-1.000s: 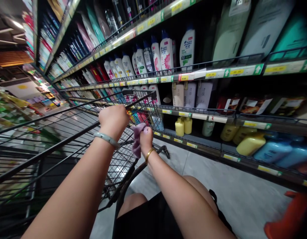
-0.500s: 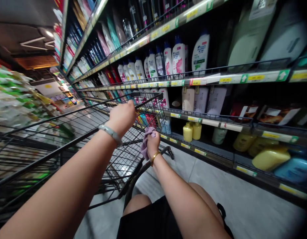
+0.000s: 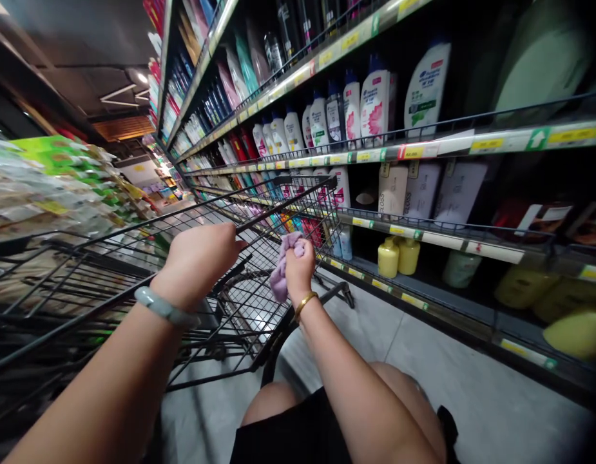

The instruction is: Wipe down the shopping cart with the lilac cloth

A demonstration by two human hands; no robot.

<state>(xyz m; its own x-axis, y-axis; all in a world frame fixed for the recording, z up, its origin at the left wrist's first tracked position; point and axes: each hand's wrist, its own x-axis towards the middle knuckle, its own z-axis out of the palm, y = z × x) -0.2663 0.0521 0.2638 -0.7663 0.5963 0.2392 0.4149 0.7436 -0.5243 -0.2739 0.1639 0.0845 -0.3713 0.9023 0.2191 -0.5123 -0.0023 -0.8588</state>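
A black wire shopping cart (image 3: 273, 274) stands before me, tilted across the view. My left hand (image 3: 198, 261), with a pale green bangle on its wrist, is closed on the cart's top rail; its fingers curl away from me and are partly hidden. Bunched in the closed fist of my right hand (image 3: 300, 264) is a purple cloth (image 3: 279, 277), part of it hanging down on the left side. A gold bangle circles that wrist. The right fist is in front of the cart's wire side.
Along the right run store shelves (image 3: 452, 241) with shampoo bottles (image 3: 375, 106) and yellow pump bottles (image 3: 388, 258). Packaged goods (image 3: 70, 180) are stacked at the left. My bent knees show above the grey tiled floor (image 3: 370, 328).
My left hand has shifted left and nearer to me along the cart. The right hand still holds the purple cloth. The view has turned slightly left, so the shelves appear farther right.
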